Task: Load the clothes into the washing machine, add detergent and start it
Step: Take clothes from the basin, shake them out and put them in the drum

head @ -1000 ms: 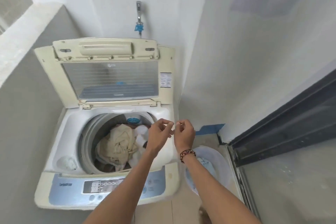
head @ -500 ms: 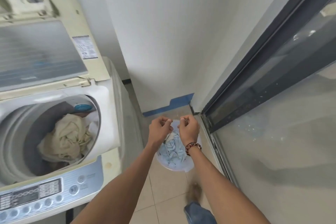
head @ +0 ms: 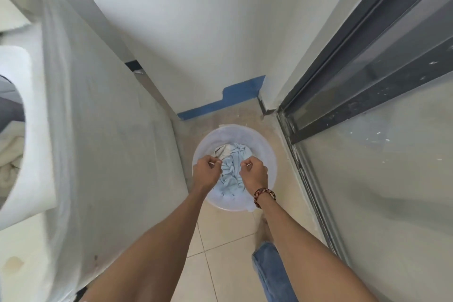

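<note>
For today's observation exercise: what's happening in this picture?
A person is doing laundry. Both hands, left and right, hang with curled fingers over a pale basin on the floor, which holds light blue clothes. Neither hand visibly holds any cloth yet. The washer stands to the left, with some cloth already in its drum.

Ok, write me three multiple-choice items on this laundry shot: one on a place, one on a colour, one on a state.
1. Where is the basin?
A. on the floor beside the washing machine
B. on top of the machine
C. on a shelf

2. What colour is the largest cloth in the basin?
A. red
B. light blue
C. black

3. How are the left hand and right hand?
A. flat on the wall
B. gripping the basin's rim
C. fingers curled, over the basin

Answers: 1 A, it stands on the floor tiles; 2 B, pale blue folds fill it; 3 C, both fists hang above the clothes.
</note>
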